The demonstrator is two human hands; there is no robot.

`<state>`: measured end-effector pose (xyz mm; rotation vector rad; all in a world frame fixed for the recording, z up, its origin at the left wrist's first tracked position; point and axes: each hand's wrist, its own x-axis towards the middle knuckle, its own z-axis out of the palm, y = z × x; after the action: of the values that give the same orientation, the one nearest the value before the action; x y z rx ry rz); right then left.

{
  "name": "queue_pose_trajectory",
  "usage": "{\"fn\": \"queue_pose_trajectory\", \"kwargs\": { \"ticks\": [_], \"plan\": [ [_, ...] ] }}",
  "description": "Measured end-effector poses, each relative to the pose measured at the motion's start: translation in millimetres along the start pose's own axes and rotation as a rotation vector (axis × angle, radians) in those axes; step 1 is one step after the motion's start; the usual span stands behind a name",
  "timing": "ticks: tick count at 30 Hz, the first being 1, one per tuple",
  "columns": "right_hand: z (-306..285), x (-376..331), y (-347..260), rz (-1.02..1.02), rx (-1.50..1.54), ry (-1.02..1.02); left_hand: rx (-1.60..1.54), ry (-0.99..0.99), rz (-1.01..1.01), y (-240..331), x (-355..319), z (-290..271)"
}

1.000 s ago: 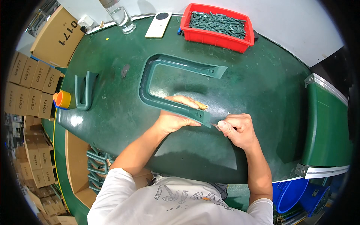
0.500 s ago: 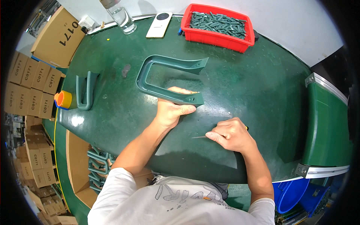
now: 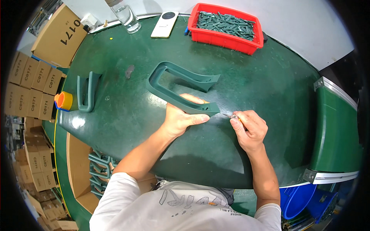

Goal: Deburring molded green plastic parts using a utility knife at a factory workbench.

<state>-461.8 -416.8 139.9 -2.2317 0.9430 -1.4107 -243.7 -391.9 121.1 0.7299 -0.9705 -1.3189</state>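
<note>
While the green U-shaped bracket is held on the near side of the red bin, its closer leg gripped by the left hand, the right hand clasps a thin-bladed knife beside that leg's tip — likely edge trimming, calling next for light, steady pressure.

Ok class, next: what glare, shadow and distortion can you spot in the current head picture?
Head view: white glare near the left edge of the green table, with another bright patch beside the green U-shaped part; head view: a dark shadow on the table before the white shirt; head view: black rim all round, table's far edge bowed.
</note>
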Motion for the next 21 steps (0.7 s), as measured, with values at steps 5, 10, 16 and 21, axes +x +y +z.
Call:
{"fn": "queue_pose_trajectory", "kwargs": {
  "ticks": [5,10,16,21],
  "plan": [
    [-0.3,1.6,-1.6,-0.008,-0.014,-0.011,0.001,-0.017,0.010,-0.5,0.0,-0.6],
    [-1.0,1.5,-1.1,-0.012,-0.033,-0.013,-0.005,-0.021,0.012,-1.5,-0.3,-0.1],
    [-0.5,2.2,-0.7,-0.024,-0.024,-0.012,-0.001,-0.018,0.005,-0.1,-0.4,0.2],
    [-0.6,2.4,-1.9,-0.009,-0.032,-0.018,0.008,-0.020,0.013,-0.8,-0.4,-0.5]
  ]
}}
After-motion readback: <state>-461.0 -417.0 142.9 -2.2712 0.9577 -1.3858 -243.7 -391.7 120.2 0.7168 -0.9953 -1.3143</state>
